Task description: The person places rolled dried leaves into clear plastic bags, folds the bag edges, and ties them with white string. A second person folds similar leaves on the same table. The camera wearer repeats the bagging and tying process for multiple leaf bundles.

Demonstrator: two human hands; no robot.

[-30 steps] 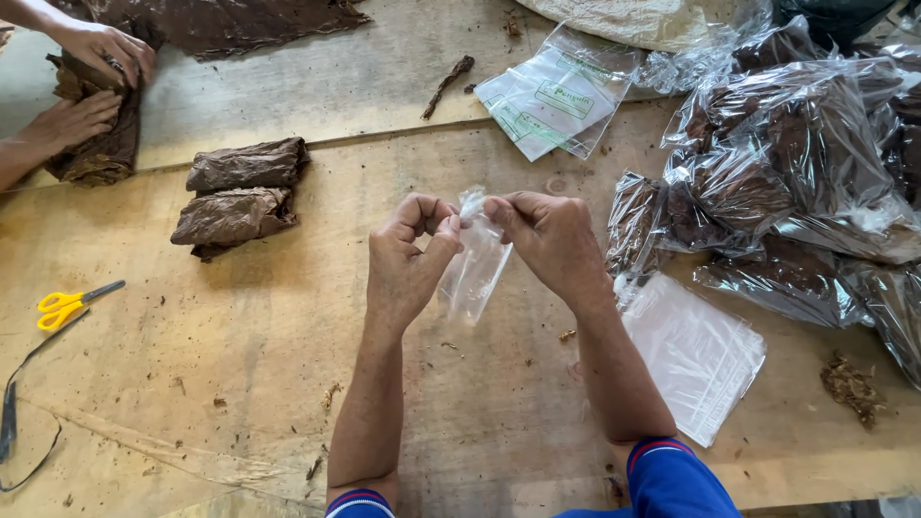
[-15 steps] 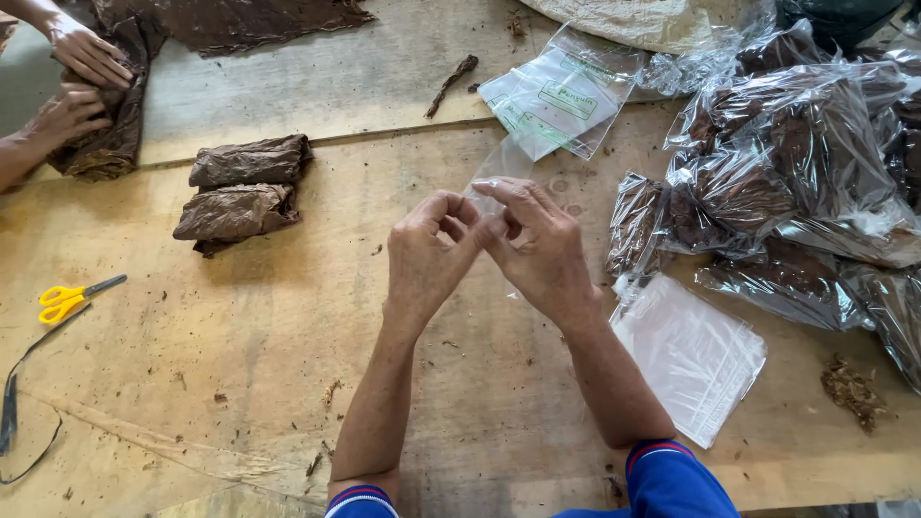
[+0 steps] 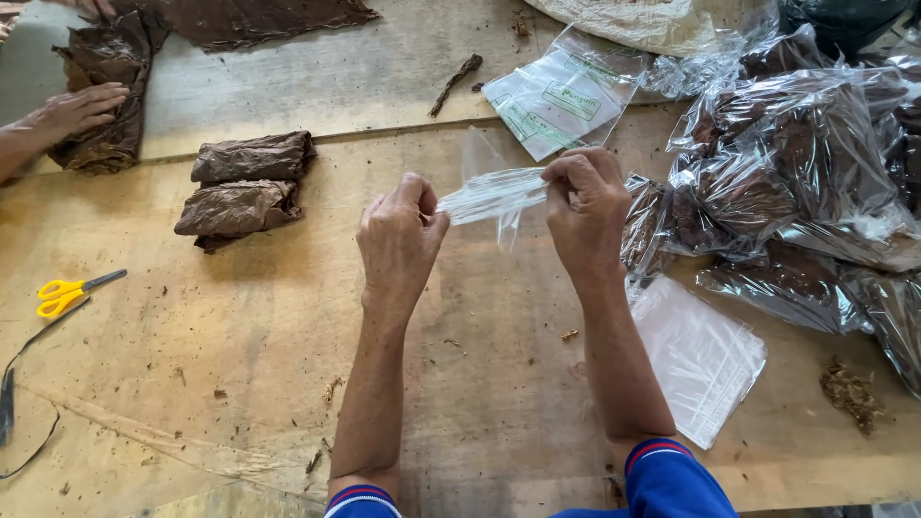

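An empty clear plastic bag (image 3: 491,192) is stretched sideways above the wooden table (image 3: 240,336). My left hand (image 3: 398,240) pinches its left end and my right hand (image 3: 585,206) grips its right end, the two hands well apart. Two folded bundles of brown leaf (image 3: 245,182) lie to the left of my left hand. A flat stack of clear bags (image 3: 696,355) rests on the table by my right forearm.
Several filled clear bags of brown leaf (image 3: 806,182) are heaped at the right. Printed clear bags (image 3: 561,96) lie at the top middle. Yellow-handled scissors (image 3: 67,293) sit at the left. Another person's hand (image 3: 72,110) presses brown leaves (image 3: 106,86) at the top left.
My hands were close together on the bag's mouth; they have moved apart and pulled the bag out sideways. The other person's upper hand has left the leaves.
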